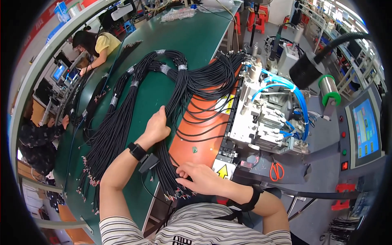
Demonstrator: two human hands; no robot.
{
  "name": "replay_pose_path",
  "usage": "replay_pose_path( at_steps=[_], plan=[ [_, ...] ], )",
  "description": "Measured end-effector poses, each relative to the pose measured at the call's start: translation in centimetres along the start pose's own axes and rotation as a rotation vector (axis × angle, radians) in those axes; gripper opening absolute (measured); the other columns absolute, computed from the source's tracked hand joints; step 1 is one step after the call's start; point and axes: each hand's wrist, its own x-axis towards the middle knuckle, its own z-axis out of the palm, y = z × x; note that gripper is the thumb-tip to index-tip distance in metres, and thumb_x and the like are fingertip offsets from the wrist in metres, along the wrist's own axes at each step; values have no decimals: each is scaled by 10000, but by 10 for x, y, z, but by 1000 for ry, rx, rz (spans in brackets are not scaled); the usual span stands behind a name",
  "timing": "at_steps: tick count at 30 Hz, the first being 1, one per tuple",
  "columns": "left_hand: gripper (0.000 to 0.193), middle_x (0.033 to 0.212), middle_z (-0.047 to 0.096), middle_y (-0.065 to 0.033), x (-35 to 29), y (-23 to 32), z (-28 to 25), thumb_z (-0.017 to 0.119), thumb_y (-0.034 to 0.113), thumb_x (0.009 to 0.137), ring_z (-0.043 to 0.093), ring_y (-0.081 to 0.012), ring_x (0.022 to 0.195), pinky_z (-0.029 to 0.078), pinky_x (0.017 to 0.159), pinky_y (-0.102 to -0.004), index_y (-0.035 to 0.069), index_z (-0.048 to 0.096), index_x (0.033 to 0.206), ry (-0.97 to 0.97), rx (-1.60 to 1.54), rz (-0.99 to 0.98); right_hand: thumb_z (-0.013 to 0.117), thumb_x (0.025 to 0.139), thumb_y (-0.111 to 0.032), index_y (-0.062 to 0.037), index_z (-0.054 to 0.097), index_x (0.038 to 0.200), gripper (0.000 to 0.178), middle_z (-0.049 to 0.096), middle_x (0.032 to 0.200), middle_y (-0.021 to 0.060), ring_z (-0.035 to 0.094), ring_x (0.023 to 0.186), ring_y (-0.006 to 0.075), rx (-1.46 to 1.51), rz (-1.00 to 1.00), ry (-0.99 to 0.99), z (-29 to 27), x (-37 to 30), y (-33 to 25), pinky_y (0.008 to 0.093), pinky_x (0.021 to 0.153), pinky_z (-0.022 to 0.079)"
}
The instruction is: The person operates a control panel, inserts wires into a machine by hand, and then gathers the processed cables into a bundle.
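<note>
My left hand (157, 127) is closed around a bundle of black cables (179, 94), which runs down past it over the table edge. The stripped, coloured wire ends (179, 192) of that bundle hang close to my body. Just right of these ends, my right hand (199, 176) has its fingers curled together beside a cable; what lies in them is hidden. From the bundle, several loose cables (200, 132) loop across an orange plate (196, 152) to the metal machine (249, 118), where many cable ends sit along its edge.
More tied cable bundles (118, 134) lie on the green table (163, 36) to the left. Red-handled scissors (276, 170) rest at the machine's front. A touch screen (366, 128) and a green wire spool (329, 90) stand at right. Two people work beyond the table's left edge.
</note>
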Motion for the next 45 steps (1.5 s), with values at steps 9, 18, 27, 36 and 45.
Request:
replay_pose_path(
  at_steps=[9,18,27,36,45],
  plan=[
    [513,1146,641,-191,-23,39,-44,583,19,924,682,-243,980,551,911,-373,-115,355,1364,-263,-1642,-399,731,845,-305,49,508,1181,537,674,1019,190,676,920,345,264,163,461,22,45,23,406,814,529],
    [146,934,684,-63,-50,55,-37,636,98,944,669,-139,901,538,821,-285,-6,616,1044,-379,-1555,-339,721,877,-168,60,543,1156,402,706,962,104,690,850,177,714,319,487,0,43,21,294,744,546],
    [163,993,691,-69,-51,65,-21,631,85,936,663,-144,898,523,850,-289,4,616,1076,-368,-1733,-290,681,930,-166,-8,649,1027,188,698,819,44,664,704,98,1064,541,375,-28,33,16,239,625,528],
    [262,1061,684,-68,-56,74,-25,677,32,894,655,-142,947,510,894,-288,2,586,1138,-240,-1741,-374,638,957,-184,-11,671,970,177,688,770,57,656,656,127,270,264,360,-20,35,22,291,589,516],
    [376,1132,668,-64,-63,9,-6,718,46,875,656,-150,967,507,912,-296,4,551,1209,-275,-1636,-307,566,991,-220,13,628,995,241,647,719,64,588,591,112,1001,364,530,-38,13,8,244,556,480]
  ],
)
